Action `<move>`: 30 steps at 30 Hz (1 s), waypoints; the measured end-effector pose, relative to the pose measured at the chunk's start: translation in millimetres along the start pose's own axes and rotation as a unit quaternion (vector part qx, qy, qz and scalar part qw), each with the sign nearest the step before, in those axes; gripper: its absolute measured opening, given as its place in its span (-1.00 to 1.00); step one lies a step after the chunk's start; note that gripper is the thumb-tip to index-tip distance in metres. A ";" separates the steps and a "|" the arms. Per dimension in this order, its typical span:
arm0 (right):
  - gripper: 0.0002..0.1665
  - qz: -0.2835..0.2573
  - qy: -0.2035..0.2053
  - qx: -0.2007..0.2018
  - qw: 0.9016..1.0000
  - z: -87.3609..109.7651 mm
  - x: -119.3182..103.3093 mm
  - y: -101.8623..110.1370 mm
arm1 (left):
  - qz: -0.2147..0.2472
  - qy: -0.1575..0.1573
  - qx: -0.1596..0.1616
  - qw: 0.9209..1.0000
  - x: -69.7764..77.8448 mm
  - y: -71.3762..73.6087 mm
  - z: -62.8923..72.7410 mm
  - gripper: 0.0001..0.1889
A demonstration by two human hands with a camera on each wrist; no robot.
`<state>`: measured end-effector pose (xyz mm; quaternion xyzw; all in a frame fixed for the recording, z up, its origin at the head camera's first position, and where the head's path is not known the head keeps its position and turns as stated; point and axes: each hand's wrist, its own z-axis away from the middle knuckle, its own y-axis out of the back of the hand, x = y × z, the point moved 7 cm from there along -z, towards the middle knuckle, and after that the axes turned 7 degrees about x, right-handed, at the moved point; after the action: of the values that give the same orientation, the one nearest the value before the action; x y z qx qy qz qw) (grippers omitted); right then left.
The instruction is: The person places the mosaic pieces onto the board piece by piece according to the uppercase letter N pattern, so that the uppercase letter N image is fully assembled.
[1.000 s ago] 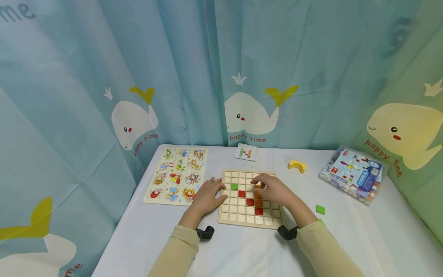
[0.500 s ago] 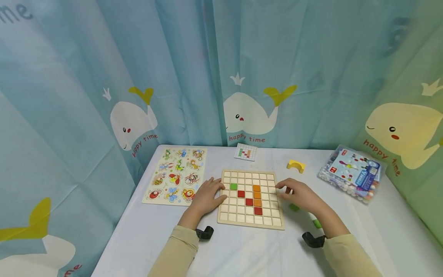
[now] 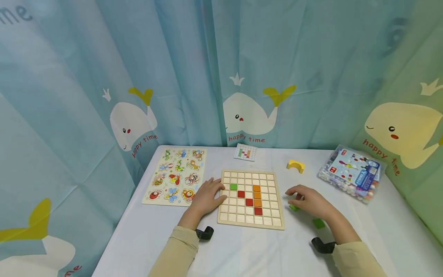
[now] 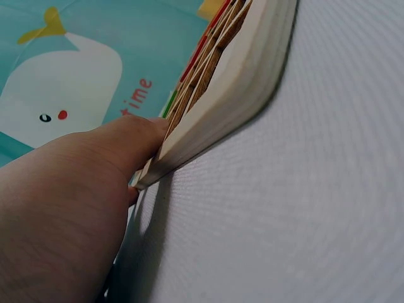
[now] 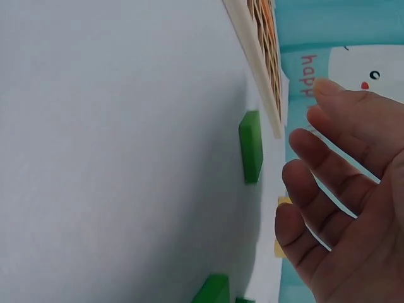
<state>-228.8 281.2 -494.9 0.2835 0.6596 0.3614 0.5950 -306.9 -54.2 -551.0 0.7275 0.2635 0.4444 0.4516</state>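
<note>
Left hand [image 3: 207, 196] spread, thumb and fingers on the left edge of the board [image 3: 266, 221]; holds nothing else. Right hand [image 3: 310, 201] half-open, fingers loosely bent, nothing held, hovering right of the board just over a green tile [image 5: 251, 148]; another green tile [image 3: 318, 223] lies nearer the wrist. Board flat mid-table, carrying one green, three red [image 3: 249, 202], three orange [image 3: 257, 195]. Card [image 3: 245, 152] behind, arch [image 3: 295, 165] and tub [image 3: 352, 173] right, bug puzzle [image 3: 174, 176] left.

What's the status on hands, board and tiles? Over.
Left hand touching grid board. Right hand near loose green tile, holding nothing. Three red tiles, three orange tiles, one green set in. No obstruction seen.
</note>
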 end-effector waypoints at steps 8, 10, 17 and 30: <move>-0.67 -0.014 -0.005 -0.006 1.000 6.9 12.1 1.8 | 0.001 0.000 -0.001 1.000 -0.6 -0.4 0.2 -0.66; -0.66 -0.019 -0.007 -0.011 1.000 7.8 15.9 1.3 | 0.001 0.000 -0.001 1.000 -0.8 -0.5 0.4 -0.66; -0.65 -0.029 -0.014 -0.022 0.999 9.3 25.8 1.0 | 0.002 0.002 0.000 1.000 -1.2 -1.2 0.1 -0.65; -0.67 -0.042 0.041 -0.042 0.997 10.1 31.5 0.2 | -0.002 -0.005 0.007 1.000 -0.9 -0.4 0.0 -0.64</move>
<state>-223.0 308.0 -513.3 0.2150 0.6788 0.3747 0.5938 -307.3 -54.8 -551.7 0.7322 0.2656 0.4383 0.4485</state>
